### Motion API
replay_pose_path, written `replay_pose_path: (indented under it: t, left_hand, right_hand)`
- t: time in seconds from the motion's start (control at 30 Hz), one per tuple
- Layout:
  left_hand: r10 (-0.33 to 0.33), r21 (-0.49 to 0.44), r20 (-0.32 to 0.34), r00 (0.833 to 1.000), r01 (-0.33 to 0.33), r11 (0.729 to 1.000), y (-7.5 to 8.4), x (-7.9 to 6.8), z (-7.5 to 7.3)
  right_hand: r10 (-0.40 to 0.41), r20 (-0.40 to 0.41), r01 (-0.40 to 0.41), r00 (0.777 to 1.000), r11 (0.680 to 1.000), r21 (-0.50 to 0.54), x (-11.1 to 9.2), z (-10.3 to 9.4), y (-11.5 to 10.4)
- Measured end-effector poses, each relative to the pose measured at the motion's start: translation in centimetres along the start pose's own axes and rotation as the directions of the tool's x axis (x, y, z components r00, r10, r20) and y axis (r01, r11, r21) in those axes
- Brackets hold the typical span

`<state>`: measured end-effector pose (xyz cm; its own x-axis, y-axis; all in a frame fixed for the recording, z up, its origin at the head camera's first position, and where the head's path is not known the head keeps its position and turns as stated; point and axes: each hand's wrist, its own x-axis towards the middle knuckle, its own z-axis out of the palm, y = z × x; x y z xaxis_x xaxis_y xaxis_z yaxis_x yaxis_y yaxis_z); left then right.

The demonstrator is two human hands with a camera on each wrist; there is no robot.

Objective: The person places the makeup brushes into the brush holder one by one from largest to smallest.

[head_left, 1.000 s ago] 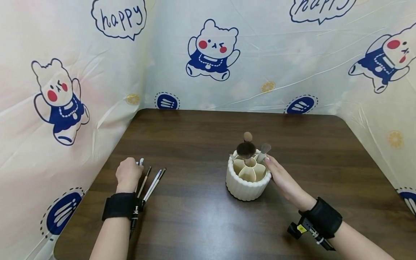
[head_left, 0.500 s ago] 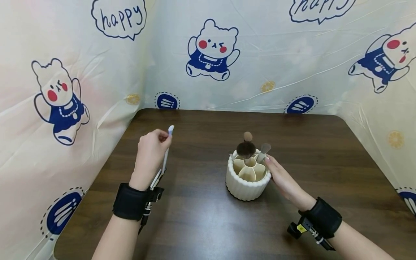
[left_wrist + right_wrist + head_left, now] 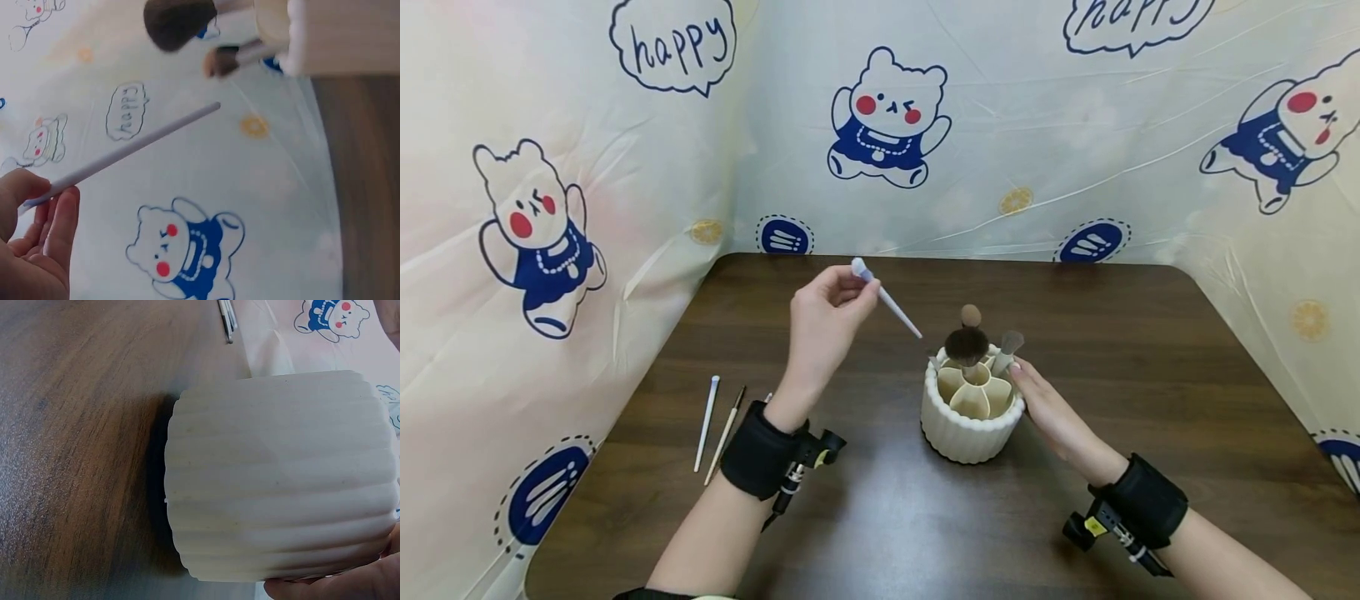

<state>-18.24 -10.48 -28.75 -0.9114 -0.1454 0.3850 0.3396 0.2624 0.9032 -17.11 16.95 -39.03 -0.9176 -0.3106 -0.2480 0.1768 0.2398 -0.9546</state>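
Note:
My left hand [image 3: 823, 325] pinches a slim makeup brush [image 3: 897, 312] with a pale lavender handle near its bristle end, above the table. The handle slants down to the right, its end pointing toward the cream brush holder [image 3: 970, 437]. In the left wrist view the same handle [image 3: 134, 145] runs out from between thumb and fingers. My right hand [image 3: 1056, 417] holds the ribbed round holder at its right side, thumb at the rim; its other fingers are mostly hidden. A dark fluffy brush [image 3: 967, 343], a tan-tipped brush [image 3: 972, 316] and a greyish brush [image 3: 1012, 342] stand in petal-shaped compartments.
On the left of the dark wooden table [image 3: 865, 517] lie a white brush [image 3: 707, 423] and a thin dark-tipped brush [image 3: 725, 437]. Another tip shows beside my left wrist strap [image 3: 760, 452]. A printed curtain [image 3: 1030, 125] surrounds the table's back and sides.
My left hand has lifted the brush from the left of the table and carried it right and away toward the holder, tilting its handle. The right hand and holder have stayed put.

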Motion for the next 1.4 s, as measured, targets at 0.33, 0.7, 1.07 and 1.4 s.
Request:
replay_pose_path:
  t: [0.33, 0.7, 1.07, 1.4]
  left_hand:
    - [-0.05, 0.018, 0.166, 0.985, 0.048, 0.999, -2.5, -0.3, 4.1]
    - [-0.094, 0.214, 0.334, 0.938, 0.022, 0.977, -5.5, -1.3, 6.4]
    - [-0.129, 0.267, 0.373, 0.919, 0.027, 0.963, -5.8, -2.2, 7.4]
    - [-0.143, 0.352, 0.387, 0.911, -0.003, 0.936, -6.0, -2.8, 7.7]
  right_hand:
    - [0.003, -0.002, -0.003, 1.0, 1.0, -0.004, 0.0, 0.0, 0.0]
    - [0.0, 0.0, 0.0, 1.0, 1.0, 0.01, 0.0, 0.0, 0.0]
    - [0.013, 0.0, -0.013, 1.0, 1.0, -0.005, 0.0, 0.0, -0.1]
    - [0.013, -0.005, -0.013, 1.0, 1.0, -0.006, 0.0, 0.0, -0.1]
